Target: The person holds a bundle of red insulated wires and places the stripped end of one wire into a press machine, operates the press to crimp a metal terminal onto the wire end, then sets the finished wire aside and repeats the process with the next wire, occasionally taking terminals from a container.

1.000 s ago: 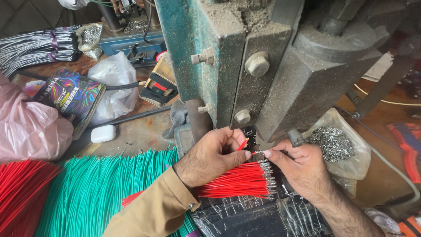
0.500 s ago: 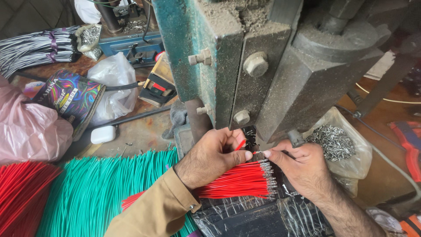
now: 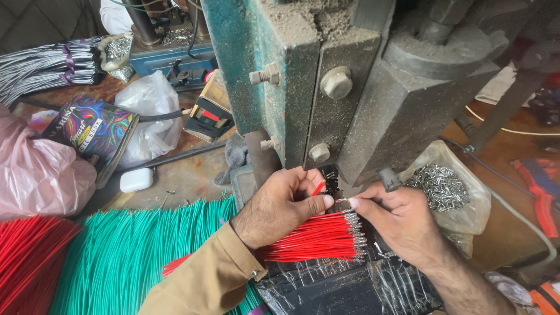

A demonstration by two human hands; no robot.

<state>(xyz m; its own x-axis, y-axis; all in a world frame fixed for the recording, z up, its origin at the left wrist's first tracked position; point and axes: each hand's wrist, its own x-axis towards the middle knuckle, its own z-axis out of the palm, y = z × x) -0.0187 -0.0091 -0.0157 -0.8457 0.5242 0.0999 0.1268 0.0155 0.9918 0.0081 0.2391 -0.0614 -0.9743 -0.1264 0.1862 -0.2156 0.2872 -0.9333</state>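
Observation:
My left hand (image 3: 282, 205) grips a bundle of red wires (image 3: 312, 238) with metal tips, held flat over a black taped surface (image 3: 350, 286). One red wire (image 3: 318, 188) sticks up between its fingers. My right hand (image 3: 399, 224) pinches a small metal terminal against my left thumb, right below the grey-green press machine (image 3: 326, 81). Both hands touch at the fingertips by the press opening.
A pile of green wires (image 3: 134, 256) and more red wires (image 3: 26, 256) lie at the left. A plastic bag of metal terminals (image 3: 446, 186) sits right of the press. Pink bag (image 3: 35, 175), colourful box (image 3: 96, 128), white bag and striped wire bundles (image 3: 41, 67) crowd the back left.
Both hands stay at the press opening with hardly any movement. The camera has shifted slightly.

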